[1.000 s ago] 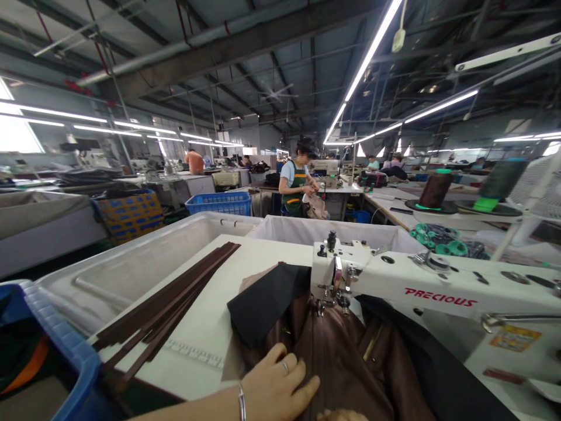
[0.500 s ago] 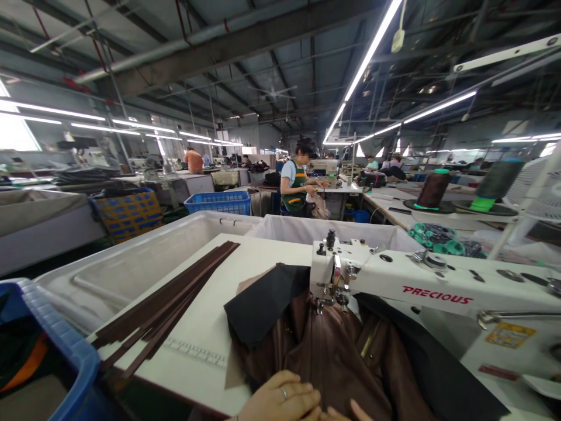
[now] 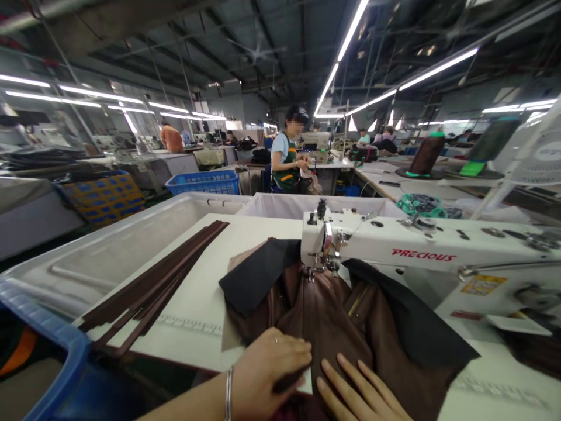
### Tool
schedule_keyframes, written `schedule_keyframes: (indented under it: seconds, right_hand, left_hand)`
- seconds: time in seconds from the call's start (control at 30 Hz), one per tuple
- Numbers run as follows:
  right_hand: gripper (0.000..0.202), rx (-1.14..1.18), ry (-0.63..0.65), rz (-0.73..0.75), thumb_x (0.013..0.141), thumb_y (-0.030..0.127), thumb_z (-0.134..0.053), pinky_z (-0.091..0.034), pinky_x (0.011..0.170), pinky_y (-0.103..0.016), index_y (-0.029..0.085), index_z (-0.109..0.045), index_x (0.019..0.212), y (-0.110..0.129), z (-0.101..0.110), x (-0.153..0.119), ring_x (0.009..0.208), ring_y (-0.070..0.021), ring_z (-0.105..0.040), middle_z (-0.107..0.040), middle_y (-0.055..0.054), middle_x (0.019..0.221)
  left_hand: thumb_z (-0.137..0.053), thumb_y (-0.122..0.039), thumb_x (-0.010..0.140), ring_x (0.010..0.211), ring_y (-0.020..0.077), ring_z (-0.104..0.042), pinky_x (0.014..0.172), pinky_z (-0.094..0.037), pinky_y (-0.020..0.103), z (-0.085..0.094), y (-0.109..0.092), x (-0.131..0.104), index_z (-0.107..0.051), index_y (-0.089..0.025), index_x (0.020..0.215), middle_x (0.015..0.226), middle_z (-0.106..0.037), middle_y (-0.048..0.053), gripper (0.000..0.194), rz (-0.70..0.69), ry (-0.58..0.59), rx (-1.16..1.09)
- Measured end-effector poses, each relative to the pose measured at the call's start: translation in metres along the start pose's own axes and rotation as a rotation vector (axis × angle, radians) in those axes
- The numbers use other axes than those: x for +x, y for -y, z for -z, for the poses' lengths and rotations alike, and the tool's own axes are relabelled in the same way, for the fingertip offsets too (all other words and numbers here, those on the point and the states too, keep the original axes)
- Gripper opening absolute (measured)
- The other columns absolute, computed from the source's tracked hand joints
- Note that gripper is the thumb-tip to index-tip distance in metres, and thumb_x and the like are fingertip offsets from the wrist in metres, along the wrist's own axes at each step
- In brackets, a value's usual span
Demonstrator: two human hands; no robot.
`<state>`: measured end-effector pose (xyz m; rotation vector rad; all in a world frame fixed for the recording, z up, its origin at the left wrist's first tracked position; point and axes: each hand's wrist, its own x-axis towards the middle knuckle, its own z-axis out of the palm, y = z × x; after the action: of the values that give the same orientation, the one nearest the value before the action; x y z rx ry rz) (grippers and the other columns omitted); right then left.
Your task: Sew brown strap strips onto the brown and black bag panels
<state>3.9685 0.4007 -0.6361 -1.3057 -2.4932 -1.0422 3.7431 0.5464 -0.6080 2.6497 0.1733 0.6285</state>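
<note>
A brown leather garment, with black panels and a short brass zip, lies under the presser foot of a white sewing machine. At its near edge my left hand, wearing a ring and a bracelet, is closed with the fingers curled over a fold of the brown leather. To the right of it, my right hand rests on the garment with its fingers spread flat. A bit of white table shows between the two hands.
Brown strips lie on the table at left. A blue basket stands at the near left. Behind the table are white bins. Thread cones and a fan are at right; a co-worker handles fabric beyond.
The view has tilted down and shifted, so more of both hands shows. My left hand now curls over the garment's near edge, and my right fingers lie spread on the leather.
</note>
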Motion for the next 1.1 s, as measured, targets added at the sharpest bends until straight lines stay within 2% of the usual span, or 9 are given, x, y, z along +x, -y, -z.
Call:
schedule_keyframes:
  seconds: [0.1, 0.2, 0.33, 0.4, 0.5, 0.7, 0.83, 1.0, 1.1]
  right_hand:
    - [0.063, 0.130, 0.143, -0.096, 0.072, 0.016, -0.047, -0.050, 0.086, -0.040, 0.019, -0.048, 0.135, 0.011, 0.020, 0.007, 0.122, -0.0282, -0.048, -0.046, -0.002, 0.141]
    - [0.077, 0.285, 0.266, -0.173, 0.063, 0.011, -0.045, -0.047, 0.092, -0.048, 0.015, -0.041, 0.140, 0.019, 0.029, 0.011, 0.127, -0.0322, -0.042, -0.036, -0.005, 0.147]
    - [0.084, 0.361, 0.302, -0.220, 0.059, 0.009, -0.043, -0.046, 0.094, -0.052, 0.017, -0.037, 0.142, 0.022, 0.031, 0.012, 0.129, -0.0322, -0.039, -0.034, -0.004, 0.148]
    - [0.082, 0.371, 0.308, -0.231, 0.061, 0.010, -0.043, -0.046, 0.094, -0.053, 0.017, -0.037, 0.142, 0.022, 0.031, 0.011, 0.130, -0.0324, -0.038, -0.033, -0.004, 0.149]
    - [0.082, 0.421, 0.323, -0.250, 0.061, 0.011, -0.044, -0.044, 0.095, -0.055, 0.018, -0.036, 0.143, 0.022, 0.031, 0.012, 0.132, -0.0332, -0.035, -0.030, -0.004, 0.150]
    - [0.078, 0.502, 0.302, -0.286, 0.067, 0.011, -0.042, -0.044, 0.094, -0.057, 0.020, -0.035, 0.144, 0.021, 0.031, 0.013, 0.132, -0.0333, -0.036, -0.034, -0.004, 0.148]
    - [0.077, 0.485, 0.297, -0.277, 0.068, 0.013, -0.043, -0.045, 0.093, -0.056, 0.019, -0.035, 0.144, 0.020, 0.030, 0.014, 0.131, -0.0334, -0.037, -0.035, -0.004, 0.148]
    - [0.080, 0.480, 0.309, -0.273, 0.066, 0.014, -0.044, -0.045, 0.094, -0.055, 0.019, -0.033, 0.145, 0.019, 0.032, 0.015, 0.131, -0.0338, -0.036, -0.032, -0.003, 0.149]
    - [0.080, 0.446, 0.294, -0.251, 0.064, 0.015, -0.044, -0.046, 0.093, -0.054, 0.016, -0.036, 0.143, 0.018, 0.032, 0.015, 0.131, -0.0341, -0.037, -0.032, -0.005, 0.149]
  left_hand:
    - [-0.045, -0.032, 0.096, 0.114, 0.0166, -0.058, 0.104, -0.044, 0.034, 0.029, -0.007, 0.005, -0.060, -0.019, 0.119, 0.121, -0.064, 0.006, 0.031, 0.392, -0.092, -0.396]
    - [-0.046, -0.036, 0.096, 0.117, 0.0177, -0.057, 0.108, -0.041, 0.035, 0.043, -0.006, 0.013, -0.061, -0.018, 0.120, 0.124, -0.062, 0.005, 0.034, 0.506, -0.067, -0.506]
    - [-0.050, -0.033, 0.094, 0.114, 0.0176, -0.057, 0.106, -0.041, 0.038, 0.033, -0.009, 0.017, -0.062, -0.021, 0.117, 0.121, -0.064, 0.004, 0.029, 0.387, 0.111, -0.328]
    - [-0.050, -0.031, 0.093, 0.114, 0.0165, -0.057, 0.105, -0.040, 0.037, 0.025, -0.010, 0.017, -0.062, -0.022, 0.116, 0.120, -0.064, 0.003, 0.027, 0.339, 0.158, -0.231]
    - [-0.049, -0.032, 0.094, 0.113, 0.0149, -0.056, 0.105, -0.040, 0.034, 0.019, -0.009, 0.020, -0.062, -0.022, 0.116, 0.119, -0.064, 0.002, 0.027, 0.368, 0.188, -0.205]
    - [-0.043, -0.035, 0.096, 0.107, 0.0172, -0.059, 0.100, -0.043, 0.033, 0.026, -0.004, 0.031, -0.063, -0.017, 0.113, 0.111, -0.066, 0.003, 0.032, 0.401, 0.274, -0.180]
    - [-0.044, -0.034, 0.095, 0.105, 0.0167, -0.059, 0.099, -0.043, 0.033, 0.026, -0.007, 0.033, -0.063, -0.018, 0.113, 0.110, -0.067, 0.003, 0.030, 0.344, 0.286, -0.128]
    - [-0.051, -0.026, 0.090, 0.108, 0.0212, -0.054, 0.096, -0.042, 0.039, 0.018, -0.013, 0.026, -0.061, -0.018, 0.114, 0.122, -0.060, 0.006, 0.028, 0.150, 0.357, 0.031]
    - [-0.054, -0.023, 0.086, 0.110, 0.0233, -0.051, 0.094, -0.042, 0.041, 0.013, -0.013, 0.022, -0.057, -0.019, 0.120, 0.127, -0.056, 0.006, 0.035, 0.145, 0.364, 0.067]
